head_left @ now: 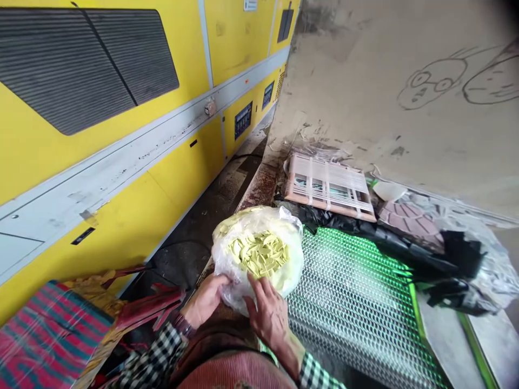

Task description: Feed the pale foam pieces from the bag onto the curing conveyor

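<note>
A clear plastic bag (259,227) full of small pale yellow flat pieces (259,253) sits at the near left edge of a green-lit metal mesh surface (357,292). My left hand (205,300) grips the bag's lower left side, fingers curled into the plastic. My right hand (270,313) lies on the bag's lower front, fingers pressed against the plastic next to the open mouth. Both sleeves are black-and-white checked.
A long yellow machine (121,119) with vents and grey trim runs along the left. A strapped bundle of white sticks (328,186), black plastic sheeting (405,248) and a scribbled cardboard wall (405,81) lie beyond the mesh. A red striped bag (48,335) sits at lower left.
</note>
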Available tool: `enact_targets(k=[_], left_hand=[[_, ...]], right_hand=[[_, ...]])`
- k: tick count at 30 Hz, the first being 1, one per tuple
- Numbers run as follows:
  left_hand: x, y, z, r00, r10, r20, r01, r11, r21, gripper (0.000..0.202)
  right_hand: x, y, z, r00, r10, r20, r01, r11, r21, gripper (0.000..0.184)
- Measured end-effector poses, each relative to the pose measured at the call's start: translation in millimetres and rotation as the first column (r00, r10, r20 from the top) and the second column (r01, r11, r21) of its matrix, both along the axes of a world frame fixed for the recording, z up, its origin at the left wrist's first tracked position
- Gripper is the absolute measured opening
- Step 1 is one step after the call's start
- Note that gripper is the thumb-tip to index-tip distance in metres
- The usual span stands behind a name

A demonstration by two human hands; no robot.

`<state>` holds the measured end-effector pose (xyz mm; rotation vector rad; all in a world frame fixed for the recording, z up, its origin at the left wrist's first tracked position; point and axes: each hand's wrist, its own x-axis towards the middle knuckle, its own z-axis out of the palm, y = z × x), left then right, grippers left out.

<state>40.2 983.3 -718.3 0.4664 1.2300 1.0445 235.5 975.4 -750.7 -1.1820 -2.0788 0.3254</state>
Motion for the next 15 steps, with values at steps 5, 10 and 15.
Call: enact_targets(k=[5,10,15], left_hand=[[-9,-33,17.8,0.861,0.186,-0.474,-0.098,0.974,0.204,0.059],[6,0,22.6,0.508,0.383,-0.772,0.066,0.876,0.477,0.079],[-1,63,10.7,0.588,0.468,-0.660,-0.143,0.863,0.484,0.043]], right_hand=[[-10,1,-17.3,0.998,0.018,0.066,-0.022,0.998,0.059,0.021],[-13,2,-24.8,0.995,0.054,0.085,-0.060,0.995,0.074,0.021],[-17,4,-27.6,0.998,0.043,0.050,-0.046,0.997,0.061,0.021]])
